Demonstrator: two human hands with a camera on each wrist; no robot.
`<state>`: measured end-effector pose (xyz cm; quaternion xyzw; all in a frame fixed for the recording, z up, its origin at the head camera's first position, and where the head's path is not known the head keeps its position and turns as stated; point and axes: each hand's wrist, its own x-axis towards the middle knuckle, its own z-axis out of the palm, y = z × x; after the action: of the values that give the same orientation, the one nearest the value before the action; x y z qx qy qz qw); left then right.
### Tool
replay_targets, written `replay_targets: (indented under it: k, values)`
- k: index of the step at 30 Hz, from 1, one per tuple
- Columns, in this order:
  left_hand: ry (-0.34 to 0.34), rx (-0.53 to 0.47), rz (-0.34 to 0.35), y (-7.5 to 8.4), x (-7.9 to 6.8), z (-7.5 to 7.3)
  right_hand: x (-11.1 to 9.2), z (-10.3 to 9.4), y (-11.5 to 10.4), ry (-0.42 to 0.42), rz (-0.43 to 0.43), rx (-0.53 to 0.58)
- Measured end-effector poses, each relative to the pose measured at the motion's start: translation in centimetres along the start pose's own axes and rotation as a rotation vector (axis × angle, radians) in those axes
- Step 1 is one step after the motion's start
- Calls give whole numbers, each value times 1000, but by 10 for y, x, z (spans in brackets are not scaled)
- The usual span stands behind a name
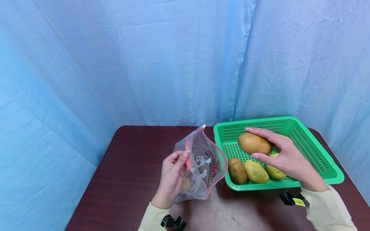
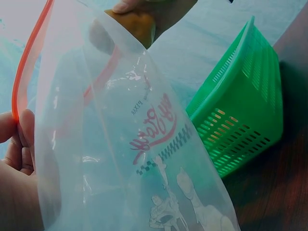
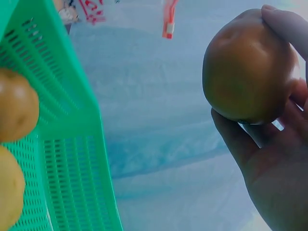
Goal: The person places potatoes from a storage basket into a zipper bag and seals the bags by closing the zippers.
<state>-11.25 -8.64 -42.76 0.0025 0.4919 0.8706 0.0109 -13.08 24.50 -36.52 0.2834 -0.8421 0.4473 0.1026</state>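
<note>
A clear, soft plastic bag w/ pinkish-red zip edging (image 1: 226, 163) is pinched at its left rim by the left hand (image 1: 170, 179), thumb against fingers, prob b/c the floppy walls wouldn't be held apart otherwise; a smooth, oval brown potato (image 1: 254, 143) is clamped in the right hand (image 1: 289, 157), above the rectangular green perforated plastic basket (image 1: 268, 186); it's gripped btwn thumb on the near side and fingers on the far side, w/ one end poking past the fingertips toward the bag, likely so that end is left free; whether the palm's touched can't be told; the basket is set just beside the bag on the dark red-brown table (image 1: 136, 166), prob for a short reach, w/ more brown and yellow potatoes (image 1: 256, 172) lying inside.
</note>
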Motion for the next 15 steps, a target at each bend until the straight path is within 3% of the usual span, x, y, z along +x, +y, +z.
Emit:
replay_targets:
  k: [7,15]
  values:
    - [0,-1,0,0,0,0,-1,11,-10,7,6,65]
    - [-8,5,0,1,0,-1,0,29,-17,47,-101,152]
